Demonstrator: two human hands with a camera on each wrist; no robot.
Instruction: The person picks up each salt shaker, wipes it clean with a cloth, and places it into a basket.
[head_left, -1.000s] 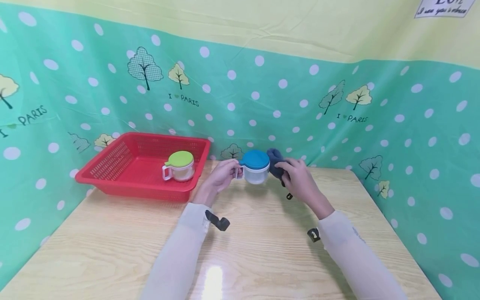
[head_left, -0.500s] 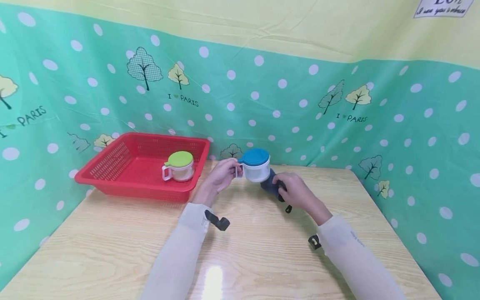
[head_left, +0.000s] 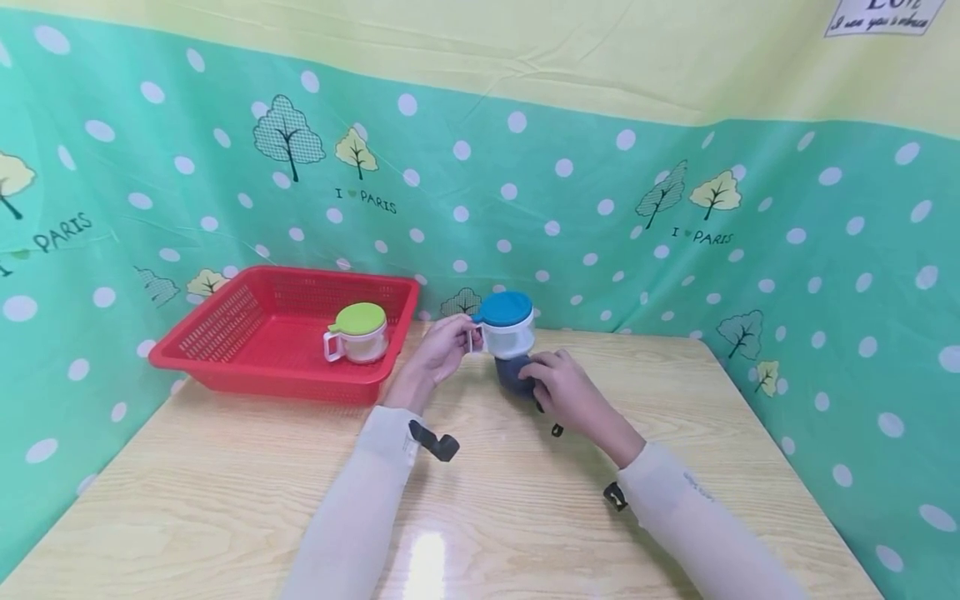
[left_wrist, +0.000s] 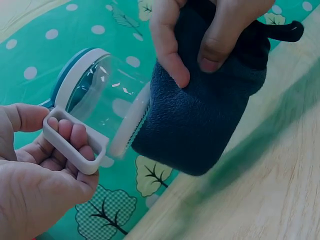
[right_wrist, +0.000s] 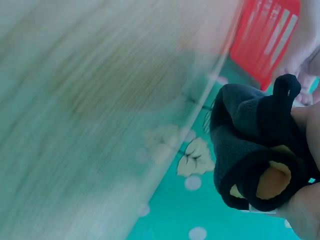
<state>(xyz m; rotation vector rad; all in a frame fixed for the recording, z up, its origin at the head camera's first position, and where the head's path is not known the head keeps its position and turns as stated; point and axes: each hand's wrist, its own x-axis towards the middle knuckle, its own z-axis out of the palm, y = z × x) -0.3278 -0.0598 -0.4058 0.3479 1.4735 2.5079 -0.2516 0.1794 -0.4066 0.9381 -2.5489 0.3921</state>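
My left hand [head_left: 442,348] grips the white handle [left_wrist: 75,142] of a clear jar with a blue lid [head_left: 506,308], holding it above the table. Its fingers pass through the handle loop. A dark blue cloth [left_wrist: 200,110] with a black hanging loop [left_wrist: 285,31] is pinched between the thumb and fingers of my right hand [head_left: 570,390]. In the left wrist view the cloth lies against the jar's white base [left_wrist: 131,122]. From the right wrist the cloth [right_wrist: 240,130] appears folded, with a black-edged opening, and it hides most of the jar.
A red perforated basket [head_left: 262,379] stands at the back left of the wooden table [head_left: 510,500]. Inside it, near its right side, is a similar jar with a green lid [head_left: 362,318]. A green dotted curtain [head_left: 450,200] hangs behind and beside the table.
My right hand has moved the cloth from the jar's right side down and left to beneath its base. The jar has tilted slightly and risen a little; my left hand keeps its grip.
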